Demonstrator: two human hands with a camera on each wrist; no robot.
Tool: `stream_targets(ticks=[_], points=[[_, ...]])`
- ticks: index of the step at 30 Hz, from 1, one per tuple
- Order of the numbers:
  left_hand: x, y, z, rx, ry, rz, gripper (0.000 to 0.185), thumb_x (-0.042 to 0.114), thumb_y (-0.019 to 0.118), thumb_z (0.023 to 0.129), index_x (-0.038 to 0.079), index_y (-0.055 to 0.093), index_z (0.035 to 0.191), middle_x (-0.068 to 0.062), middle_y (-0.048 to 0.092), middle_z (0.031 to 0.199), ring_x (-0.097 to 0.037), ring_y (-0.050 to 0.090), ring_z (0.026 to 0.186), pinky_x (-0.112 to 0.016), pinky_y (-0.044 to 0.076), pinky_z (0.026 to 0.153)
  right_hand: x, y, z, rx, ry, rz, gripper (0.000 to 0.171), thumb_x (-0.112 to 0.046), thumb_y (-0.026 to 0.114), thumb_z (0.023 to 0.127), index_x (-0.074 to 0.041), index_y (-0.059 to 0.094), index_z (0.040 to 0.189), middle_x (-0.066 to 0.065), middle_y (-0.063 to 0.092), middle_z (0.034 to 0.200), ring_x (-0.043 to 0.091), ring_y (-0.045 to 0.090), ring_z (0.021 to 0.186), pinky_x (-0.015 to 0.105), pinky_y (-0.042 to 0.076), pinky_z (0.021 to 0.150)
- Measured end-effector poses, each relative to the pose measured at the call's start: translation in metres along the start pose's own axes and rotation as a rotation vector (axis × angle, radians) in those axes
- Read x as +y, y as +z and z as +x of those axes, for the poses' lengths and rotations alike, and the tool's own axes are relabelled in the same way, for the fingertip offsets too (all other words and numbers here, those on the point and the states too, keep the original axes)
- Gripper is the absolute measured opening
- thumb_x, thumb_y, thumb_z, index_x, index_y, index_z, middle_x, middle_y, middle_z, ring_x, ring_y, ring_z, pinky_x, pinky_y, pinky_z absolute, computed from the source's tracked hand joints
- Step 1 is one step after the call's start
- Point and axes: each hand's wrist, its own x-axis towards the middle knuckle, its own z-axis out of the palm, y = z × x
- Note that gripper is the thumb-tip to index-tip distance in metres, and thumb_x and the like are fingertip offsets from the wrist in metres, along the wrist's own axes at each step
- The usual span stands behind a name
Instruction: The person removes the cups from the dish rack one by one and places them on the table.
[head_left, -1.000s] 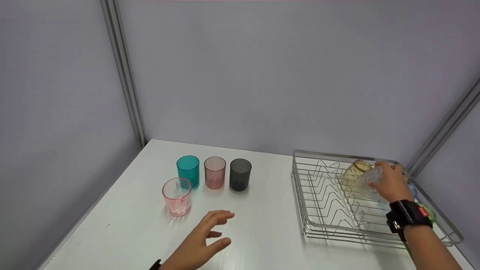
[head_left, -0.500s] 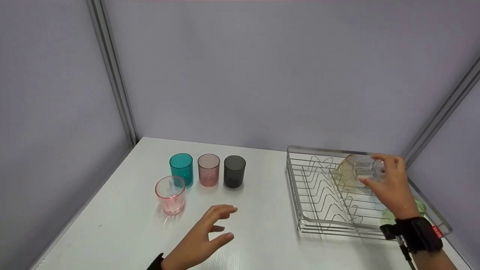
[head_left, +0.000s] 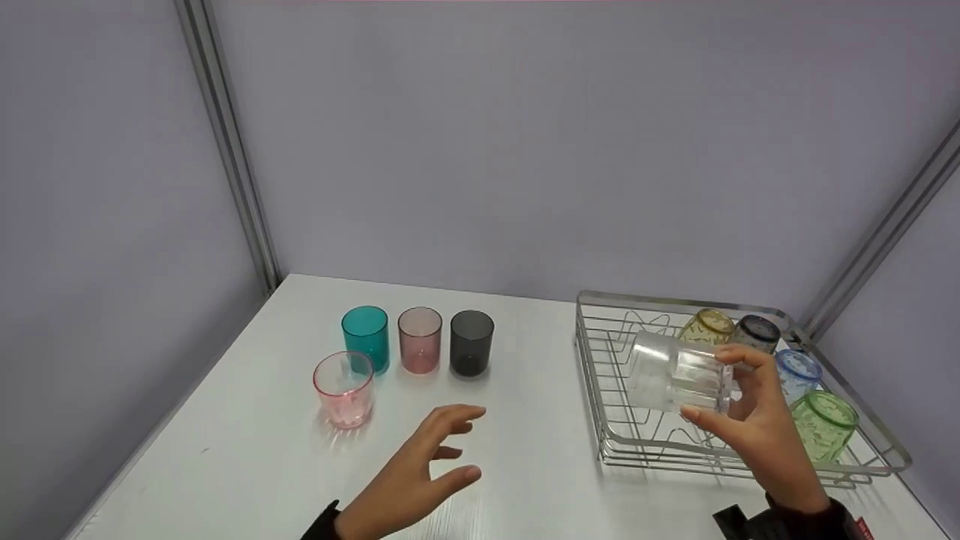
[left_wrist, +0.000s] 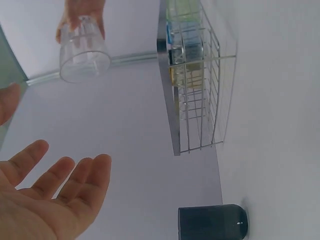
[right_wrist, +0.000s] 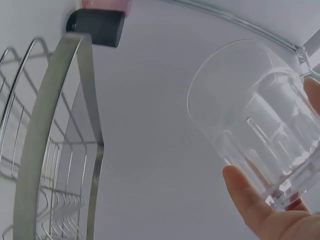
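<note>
While the right hand is lifting the clear glass out over the wire rack, I'm watching it swing toward the table's middle.

Fingers and thumb are curling round the glass's base, its mouth now tipping leftward, sideways, where a moment ago it sat back among the yellow glass and its neighbours. My left hand is hovering open-fingered above the white table, barely shifting, near the pink glass.
</note>
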Motion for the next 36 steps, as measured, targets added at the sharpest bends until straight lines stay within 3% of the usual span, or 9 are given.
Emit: stream_targets(ticks=[4,9,15,21,29,36], points=[[0.003,0.004,0.005,0.000,0.019,-0.029,0.058,0.030,0.060,0.093,0.028,0.032,0.144,0.001,0.036,0.141,-0.023,0.043,0.127,-0.037,0.047,0.095,0.001,0.016,-0.006,-0.081,-0.095,0.170,0.065,0.030,0.055,0.074,-0.002,0.031,0.126,0.016,0.025,0.135,0.015,0.051,0.106,0.023,0.052,0.063],[0.012,0.011,0.016,-0.002,0.062,-0.068,0.072,0.028,0.066,0.089,0.027,0.024,0.147,0.001,0.028,0.146,-0.028,0.035,0.134,-0.041,0.044,0.099,-0.001,0.035,-0.009,-0.111,-0.118,0.263,0.068,0.033,0.055,0.069,-0.005,0.033,0.121,0.015,0.023,0.134,0.020,0.046,0.115,0.031,0.055,0.075],[0.023,0.021,0.033,-0.002,0.137,-0.108,0.085,0.028,0.072,0.084,0.027,0.018,0.149,0.001,0.019,0.151,-0.026,0.027,0.138,-0.043,0.041,0.102,-0.001,0.055,-0.013,-0.166,-0.139,0.312,0.068,0.030,0.058,0.069,-0.006,0.034,0.122,0.014,0.023,0.134,0.022,0.045,0.113,0.035,0.056,0.075],[0.026,0.028,0.045,-0.050,0.189,-0.155,0.091,0.030,0.073,0.082,0.028,0.013,0.150,0.001,0.013,0.153,-0.025,0.024,0.140,-0.039,0.039,0.104,0.003,0.068,-0.022,-0.194,-0.153,0.326,0.067,0.029,0.059,0.070,-0.007,0.034,0.121,0.009,0.026,0.134,0.023,0.046,0.114,0.036,0.056,0.076],[0.025,0.033,0.046,-0.113,0.215,-0.229,0.091,0.041,0.071,0.081,0.028,0.013,0.150,-0.002,0.010,0.154,-0.025,0.021,0.141,-0.042,0.039,0.104,0.012,0.085,-0.025,-0.294,-0.237,0.427,0.069,0.032,0.054,0.070,-0.005,0.031,0.123,0.012,0.022,0.136,0.026,0.047,0.116,0.040,0.055,0.080],[0.023,0.038,0.045,-0.109,0.196,-0.344,0.085,0.029,0.075,0.081,0.025,0.022,0.147,0.000,0.017,0.150,-0.027,0.032,0.135,-0.036,0.043,0.101,0.015,0.091,-0.029,-0.292,-0.230,0.427,0.068,0.031,0.053,0.071,-0.005,0.031,0.124,0.011,0.021,0.138,0.023,0.047,0.117,0.039,0.055,0.080]])
